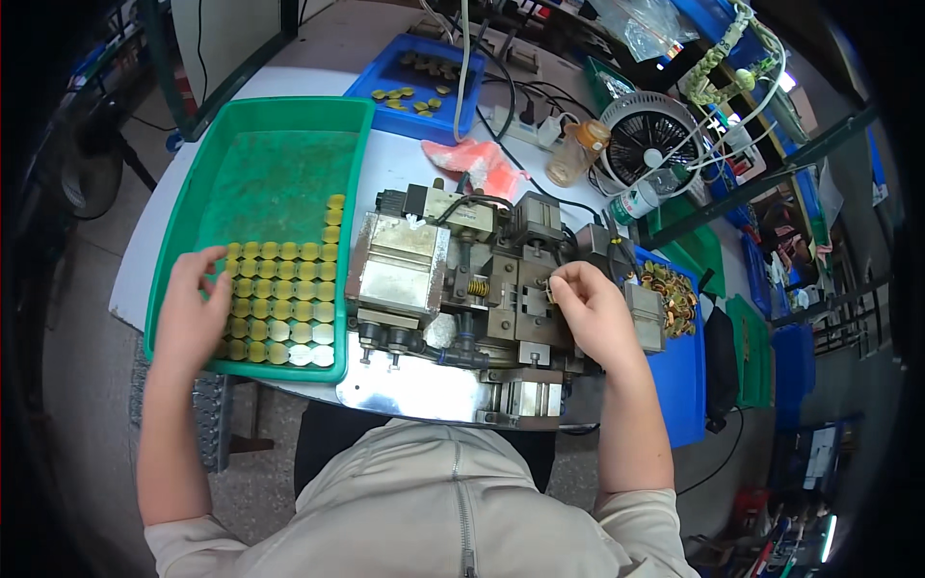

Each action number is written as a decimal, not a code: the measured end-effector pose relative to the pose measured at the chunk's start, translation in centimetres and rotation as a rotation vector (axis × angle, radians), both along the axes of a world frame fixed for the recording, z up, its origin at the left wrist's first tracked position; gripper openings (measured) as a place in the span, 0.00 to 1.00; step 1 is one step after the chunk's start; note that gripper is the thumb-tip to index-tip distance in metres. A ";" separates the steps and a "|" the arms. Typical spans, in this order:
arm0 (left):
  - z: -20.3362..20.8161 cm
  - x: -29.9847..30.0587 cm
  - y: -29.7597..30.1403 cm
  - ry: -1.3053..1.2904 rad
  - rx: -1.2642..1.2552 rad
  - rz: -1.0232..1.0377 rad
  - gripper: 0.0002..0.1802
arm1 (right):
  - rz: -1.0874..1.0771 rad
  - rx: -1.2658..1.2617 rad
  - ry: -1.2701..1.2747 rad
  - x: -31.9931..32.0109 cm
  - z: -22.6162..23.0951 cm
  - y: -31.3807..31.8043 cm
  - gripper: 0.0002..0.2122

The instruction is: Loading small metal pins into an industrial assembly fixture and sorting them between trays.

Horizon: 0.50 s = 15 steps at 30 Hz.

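Observation:
My left hand [198, 308] is over the left side of a green tray [361, 144], its thumb and fingers curved with a gap between them. Its fingertips touch or nearly touch the left end of the rows of brass-coloured round pieces [281, 289], and I see nothing held in it. My right hand [593, 308] is closed in a pinch at the right side of a metal clamping fixture [525, 299] on the bench machine. A small thing shows at its fingertips, too hidden to name. A coiled spring [478, 288] sits left of that fixture.
A blue tray [385, 72] with brass-coloured pieces stands at the back. Right of the machine, a blue bin [679, 395] holds a heap of small metal parts [668, 294]. A pink cloth [477, 164], an orange-capped bottle [573, 154], a fan [653, 135] and cables lie behind the machine.

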State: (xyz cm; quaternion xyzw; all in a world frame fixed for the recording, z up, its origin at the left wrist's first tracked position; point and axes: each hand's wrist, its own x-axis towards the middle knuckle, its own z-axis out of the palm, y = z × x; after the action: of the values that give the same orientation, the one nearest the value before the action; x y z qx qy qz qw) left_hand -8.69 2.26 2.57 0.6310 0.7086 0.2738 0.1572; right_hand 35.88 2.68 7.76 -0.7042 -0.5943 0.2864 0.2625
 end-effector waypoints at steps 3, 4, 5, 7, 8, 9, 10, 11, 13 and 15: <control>0.0 4.5 -0.5 -0.205 0.194 -0.045 0.15 | -0.024 -0.045 -0.115 -0.2 0.7 -0.1 0.07; -0.4 5.7 -0.6 -0.209 0.190 -0.041 0.15 | -0.023 -0.050 -0.137 -0.2 0.6 -0.1 0.07; -0.6 6.8 -0.9 -0.284 0.213 -0.043 0.14 | -0.019 -0.055 -0.161 -0.3 0.7 0.0 0.07; -1.2 8.1 -1.1 -0.360 0.235 -0.040 0.14 | -0.009 -0.061 -0.187 -0.5 0.9 0.1 0.07; -1.5 8.6 -1.2 -0.354 0.238 -0.051 0.14 | -0.001 -0.056 -0.212 -0.5 1.0 0.0 0.07; -2.0 9.1 -1.2 -0.349 0.241 -0.064 0.14 | 0.005 -0.051 -0.238 -0.6 0.9 -0.1 0.07; -2.4 9.4 -1.3 -0.343 0.244 -0.077 0.14 | 0.011 -0.046 -0.262 -0.6 0.9 -0.2 0.07; -2.6 9.5 -1.3 -0.337 0.246 -0.090 0.14 | 0.018 -0.040 -0.286 -0.6 0.9 -0.3 0.07; -2.8 9.4 -1.4 -0.356 0.236 -0.083 0.14 | 0.025 -0.041 -0.299 -0.8 0.9 -0.4 0.07; -2.9 9.2 -1.4 -0.391 0.220 -0.068 0.14 | 0.040 -0.036 -0.322 -1.1 0.9 -0.6 0.08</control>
State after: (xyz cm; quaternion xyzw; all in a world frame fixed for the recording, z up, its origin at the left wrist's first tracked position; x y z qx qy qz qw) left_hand 0.48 0.89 -0.38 0.6029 0.6087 0.4612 0.2309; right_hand 34.81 2.09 8.70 -0.7336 -0.6373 0.1855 0.1457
